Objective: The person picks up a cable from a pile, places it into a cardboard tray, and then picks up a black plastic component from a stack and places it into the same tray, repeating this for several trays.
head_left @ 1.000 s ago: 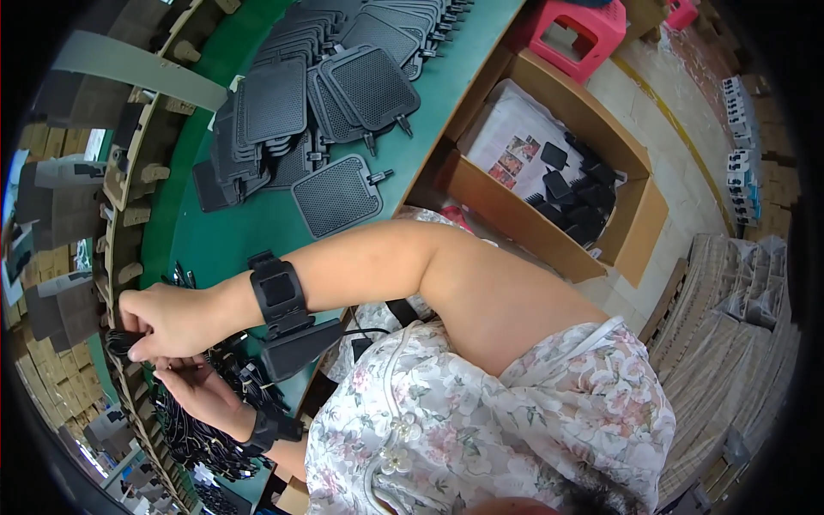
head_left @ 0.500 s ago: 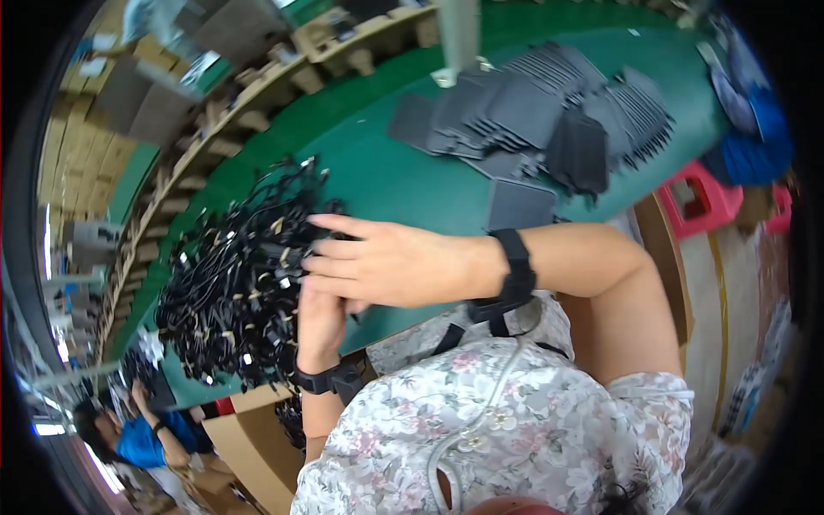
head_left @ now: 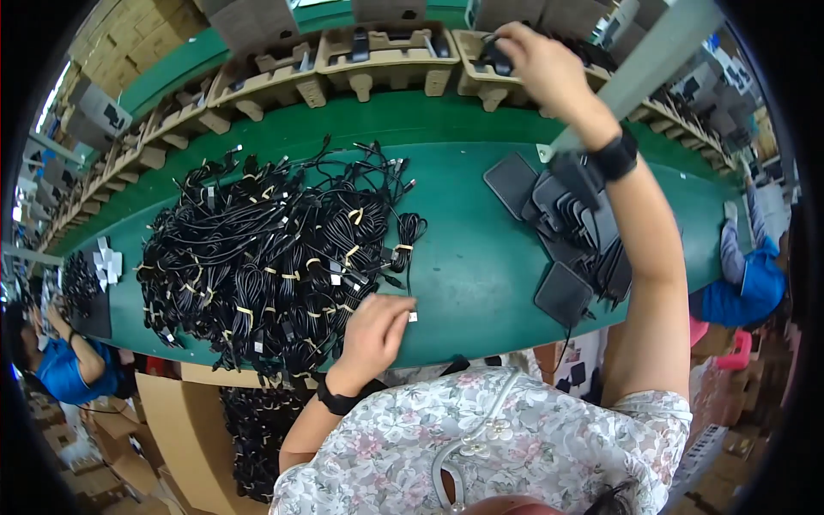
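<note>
My left hand (head_left: 371, 336) is at the near right edge of a big heap of black cables (head_left: 249, 257), many tied with pale bands. Its fingers are closed on a black cable whose white connector (head_left: 413, 317) shows by the fingertips; that cable leads up to a tied bundle (head_left: 408, 240). My right hand (head_left: 545, 73) reaches far out over a brown moulded tray (head_left: 491, 86). Its fingers are curled on a small black item (head_left: 496, 55) inside, whose kind I cannot make out. Below that forearm lie dark grey flat pads (head_left: 562, 293), partly hidden by the arm.
A row of brown moulded trays (head_left: 386, 60) runs along the far side, several holding black parts. A slanting grey post (head_left: 661, 64) stands close to my right arm. Below the table edge is a cardboard box (head_left: 184, 438) with more cables. People in blue sit at left and right.
My hands were together at the cable heap. The right has moved far and right to the tray, while the left stays by the heap. The view has turned too.
</note>
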A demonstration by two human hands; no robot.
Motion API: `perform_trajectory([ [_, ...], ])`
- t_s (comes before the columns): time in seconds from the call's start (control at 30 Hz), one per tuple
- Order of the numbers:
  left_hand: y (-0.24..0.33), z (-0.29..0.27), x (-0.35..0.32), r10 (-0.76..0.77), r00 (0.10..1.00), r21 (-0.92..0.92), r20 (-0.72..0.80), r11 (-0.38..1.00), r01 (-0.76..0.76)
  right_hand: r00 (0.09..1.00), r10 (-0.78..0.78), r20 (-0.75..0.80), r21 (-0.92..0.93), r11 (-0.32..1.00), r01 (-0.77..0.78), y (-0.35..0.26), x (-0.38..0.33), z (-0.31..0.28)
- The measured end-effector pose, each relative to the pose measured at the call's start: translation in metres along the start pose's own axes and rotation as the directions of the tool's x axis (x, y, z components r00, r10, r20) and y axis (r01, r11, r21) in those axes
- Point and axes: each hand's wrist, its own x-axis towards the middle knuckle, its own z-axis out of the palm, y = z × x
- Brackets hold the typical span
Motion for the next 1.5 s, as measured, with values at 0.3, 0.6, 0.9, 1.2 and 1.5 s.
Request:
perform_trajectory([
  [0.3,-0.008,0.005,-0.003,0.083,0.996,0.101,-0.014,0.992,-0.081,0.911,0.213,0.354,-0.197,0.969,-0.150,0.064,0.111,0.077],
  [0.6,-0.010,0.005,-0.001,0.069,0.997,0.047,-0.020,0.997,-0.068,0.882,0.466,-0.063,-0.140,0.871,-0.471,0.077,0.103,0.185],
  [0.9,-0.011,0.003,0.004,0.017,1.000,0.048,0.008,0.999,-0.017,0.998,0.052,0.032,-0.412,0.910,-0.034,0.104,0.096,0.158],
  [1.2,-0.011,0.009,0.001,0.069,0.998,0.083,-0.010,0.994,-0.068,0.979,-0.086,0.183,-0.245,0.961,0.130,0.121,0.081,0.120],
  [1.5,-0.008,0.015,0.000,0.090,0.994,0.114,-0.056,0.990,-0.083,0.830,-0.096,0.550,-0.133,0.971,0.201,0.026,-0.139,-0.048],
])
